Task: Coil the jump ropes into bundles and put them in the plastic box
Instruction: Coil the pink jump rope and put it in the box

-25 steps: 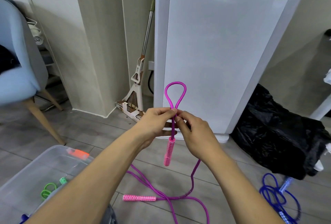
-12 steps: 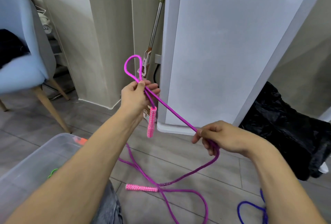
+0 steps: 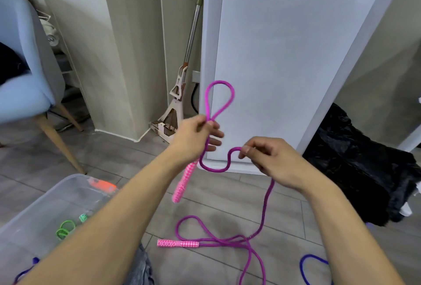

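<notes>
Left hand [image 3: 193, 139] up high, its grip closed on the purple jump rope [image 3: 219, 100], pinching the base of a loop that stands above the fingers, while one pink handle [image 3: 184, 180] dangles below that hand. Right hand [image 3: 271, 159] just beside it, thumb and forefinger pinching a bend of the same rope. The rest trails down to the floor [image 3: 227, 205], where the second pink handle [image 3: 177, 243] lies. The clear plastic box [image 3: 45, 202] sits lower left, a green rope [image 3: 66, 229] inside.
</notes>
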Tool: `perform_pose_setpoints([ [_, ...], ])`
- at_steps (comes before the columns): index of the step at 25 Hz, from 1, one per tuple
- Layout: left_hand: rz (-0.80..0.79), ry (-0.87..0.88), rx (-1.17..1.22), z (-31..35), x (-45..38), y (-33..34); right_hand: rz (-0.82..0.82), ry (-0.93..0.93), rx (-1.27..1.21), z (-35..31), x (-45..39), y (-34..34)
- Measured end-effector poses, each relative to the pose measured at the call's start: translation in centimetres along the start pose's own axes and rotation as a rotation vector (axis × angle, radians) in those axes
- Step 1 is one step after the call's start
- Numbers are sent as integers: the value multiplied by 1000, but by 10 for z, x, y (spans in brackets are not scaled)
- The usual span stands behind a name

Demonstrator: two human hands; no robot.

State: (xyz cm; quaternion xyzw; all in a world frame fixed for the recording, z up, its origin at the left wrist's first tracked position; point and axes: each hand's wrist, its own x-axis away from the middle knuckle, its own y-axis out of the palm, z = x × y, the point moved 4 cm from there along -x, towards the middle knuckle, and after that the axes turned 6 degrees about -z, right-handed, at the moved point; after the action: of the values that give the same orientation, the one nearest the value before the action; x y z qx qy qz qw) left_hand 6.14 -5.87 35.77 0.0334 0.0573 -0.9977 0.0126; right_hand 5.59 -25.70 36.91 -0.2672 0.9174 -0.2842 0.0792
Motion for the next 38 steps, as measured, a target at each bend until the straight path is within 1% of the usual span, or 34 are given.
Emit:
perform_pose_setpoints([
  [3, -177, 74, -149, 1, 7, 19, 51, -30, -49, -6, -5, 10],
  [6, -245, 133, -299, 2, 11, 25, 124, -8, -79, -1, -7, 8],
  [9, -319, 117, -289, 3, 15, 30, 201, 10, -114, 4, -10, 6],
  [11, -381, 115, -307, 4, 15, 32, 223, 28, -124, 6, -11, 6],
  [15, -469, 77, -356, 2, 17, 30, 191, 34, -131, 8, -13, 11],
  [22, -598, -64, -384, -6, 21, 33, 108, 37, 2, 7, -13, 20],
  [26, -496, -30, -443, -4, 16, 26, 128, 69, -72, 7, -15, 17],
  [29, -393, 5, -466, -3, 9, 15, 84, 110, -129, 9, -12, 12],
  [32, -231, 5, -451, -2, 4, 8, 32, 152, -120, 11, -9, 14],
  [36, 65, -37, -230, -6, -5, -5, -46, 182, -29, 18, -6, 13],
  [38, 221, -28, -87, -5, -8, -20, -33, 207, 6, 24, -2, 1],
])
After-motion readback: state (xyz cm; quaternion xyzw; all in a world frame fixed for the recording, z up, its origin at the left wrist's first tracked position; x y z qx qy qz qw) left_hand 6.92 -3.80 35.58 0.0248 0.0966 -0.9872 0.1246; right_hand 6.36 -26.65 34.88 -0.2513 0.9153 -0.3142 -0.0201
